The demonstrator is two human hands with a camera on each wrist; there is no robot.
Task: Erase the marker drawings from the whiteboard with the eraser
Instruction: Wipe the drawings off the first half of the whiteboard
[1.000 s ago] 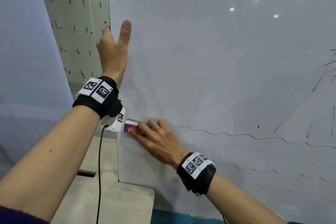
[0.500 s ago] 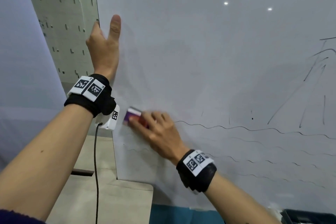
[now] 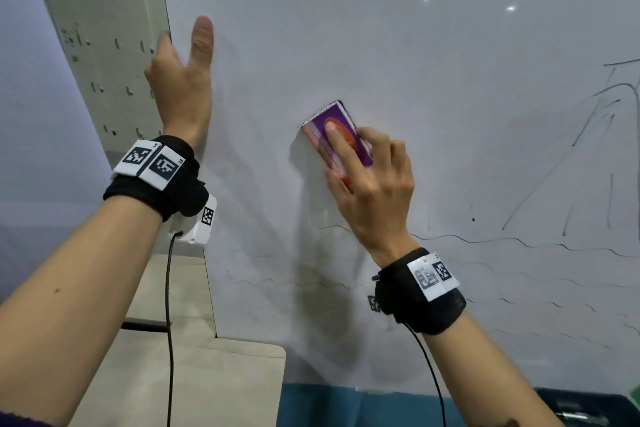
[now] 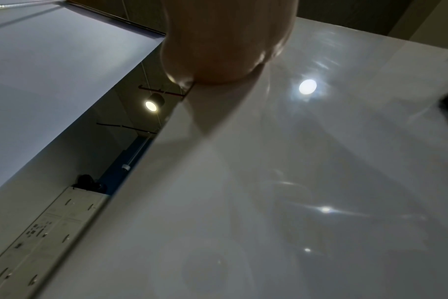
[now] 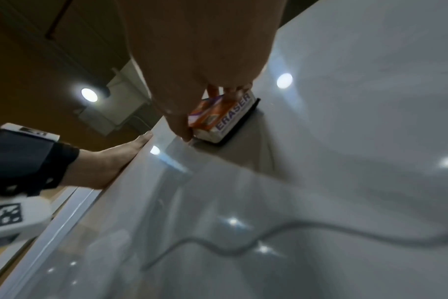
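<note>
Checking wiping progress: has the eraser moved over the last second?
Yes. The eraser went up and rightward, from the whiteboard's left edge beside the left hand's wrist to above the top wavy line.

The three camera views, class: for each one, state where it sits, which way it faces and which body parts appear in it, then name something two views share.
Head: worn on the head, facing the whiteboard; shows both forearms, left hand on the board's edge, right hand pressing the eraser.
Left wrist: looks up along the board; only the palm's heel shows.
Right wrist: looks up along the board; shows right hand, eraser and left hand.
Shared: head and right wrist both show the eraser.
</note>
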